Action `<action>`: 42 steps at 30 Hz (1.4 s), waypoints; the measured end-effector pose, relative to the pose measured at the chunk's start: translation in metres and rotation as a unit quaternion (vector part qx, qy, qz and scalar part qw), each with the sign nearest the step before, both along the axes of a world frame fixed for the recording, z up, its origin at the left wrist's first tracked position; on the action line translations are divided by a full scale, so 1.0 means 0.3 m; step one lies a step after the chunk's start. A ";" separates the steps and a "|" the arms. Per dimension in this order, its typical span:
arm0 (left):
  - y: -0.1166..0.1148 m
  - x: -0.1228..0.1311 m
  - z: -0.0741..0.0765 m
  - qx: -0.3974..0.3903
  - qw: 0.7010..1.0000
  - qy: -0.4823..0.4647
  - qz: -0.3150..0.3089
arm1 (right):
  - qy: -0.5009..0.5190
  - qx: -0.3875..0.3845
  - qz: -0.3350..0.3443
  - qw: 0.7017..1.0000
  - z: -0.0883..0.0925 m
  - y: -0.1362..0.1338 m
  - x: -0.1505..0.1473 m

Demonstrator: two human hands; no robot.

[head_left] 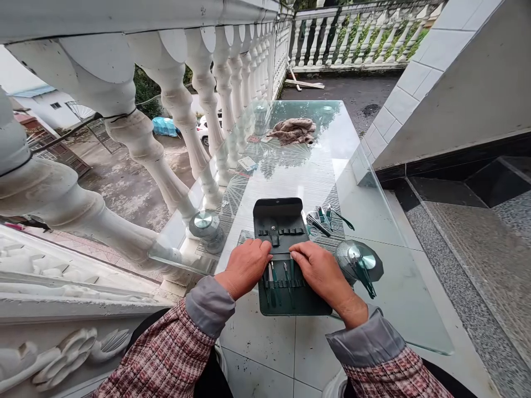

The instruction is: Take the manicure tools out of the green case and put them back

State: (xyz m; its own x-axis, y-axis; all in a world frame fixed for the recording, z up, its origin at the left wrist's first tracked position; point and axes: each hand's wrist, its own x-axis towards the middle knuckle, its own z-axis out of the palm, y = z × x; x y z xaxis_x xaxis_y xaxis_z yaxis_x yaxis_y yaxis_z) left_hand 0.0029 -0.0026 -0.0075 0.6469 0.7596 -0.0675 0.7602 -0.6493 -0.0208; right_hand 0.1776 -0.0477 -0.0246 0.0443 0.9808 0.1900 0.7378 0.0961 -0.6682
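Note:
A dark green manicure case (pixel 277 307) lies open on the glass table, with several slim metal tools (pixel 285 279) under the straps of its lower half. The straps in its upper half look mostly bare. My left hand (pixel 248 265) is at the left edge of the case, fingers curled, its thumb and forefinger pressed together near the tool tips. On the right side my right hand (pixel 318 271) pinches at the case's middle, by the top of a tool. What each pinch holds is too small to make out.
Nail clippers and small tools (pixel 326 218) lie right of the case's top. More tools (pixel 363 271) rest above a round table support. A crumpled cloth (pixel 293 131) and a small card (pixel 248 163) are farther back. White balusters (pixel 166 149) line the left.

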 end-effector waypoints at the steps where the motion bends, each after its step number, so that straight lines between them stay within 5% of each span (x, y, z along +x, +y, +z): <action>1: 0.000 0.000 -0.001 0.000 1.000 0.000 0.001 | -0.023 0.014 0.005 1.000 -0.001 -0.005 0.004; 12: -0.001 0.003 -0.004 0.000 1.000 -0.002 0.011 | -0.108 0.033 0.100 0.989 -0.001 -0.050 0.019; 31: 0.000 0.002 -0.005 0.012 1.000 0.003 0.000 | -0.095 0.050 0.109 0.988 0.008 -0.096 0.030; 42: -0.001 0.003 0.002 0.013 1.000 0.004 -0.003 | -0.111 -0.012 0.189 0.975 0.041 -0.181 0.052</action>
